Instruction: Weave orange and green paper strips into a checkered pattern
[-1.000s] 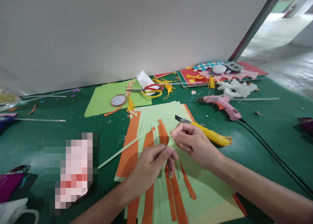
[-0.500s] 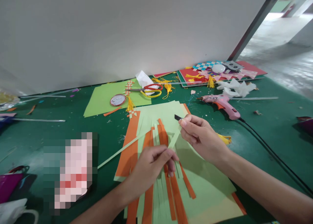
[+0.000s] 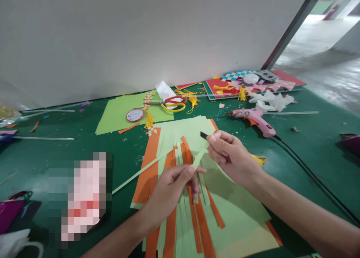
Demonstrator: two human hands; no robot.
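Note:
A pale green paper strip [image 3: 200, 155] slants between my two hands. My left hand [image 3: 180, 179] pinches its lower part between thumb and forefinger, over the loose strips. At the upper end, the fingers of my right hand [image 3: 229, 149] are closed on the strip and on a small black blade [image 3: 203, 135] that sticks out to the left. Below lie pale green sheets [image 3: 239, 216] with orange strips [image 3: 206, 228] and thin green strips fanned over them. One long green strip [image 3: 137, 173] reaches out to the left.
Scissors [image 3: 171, 104], a round tin [image 3: 135, 115] and a yellow tassel [image 3: 149, 120] lie on a lime sheet [image 3: 111, 115]. A pink glue gun [image 3: 255, 119] with a black cable is at right. A pixelated object [image 3: 86, 198] lies left, and a grey wall [image 3: 126, 40] stands behind.
The fingers of my left hand have shifted slightly, with the forefinger now stretched further to the right. My right hand keeps its grip, almost unmoved.

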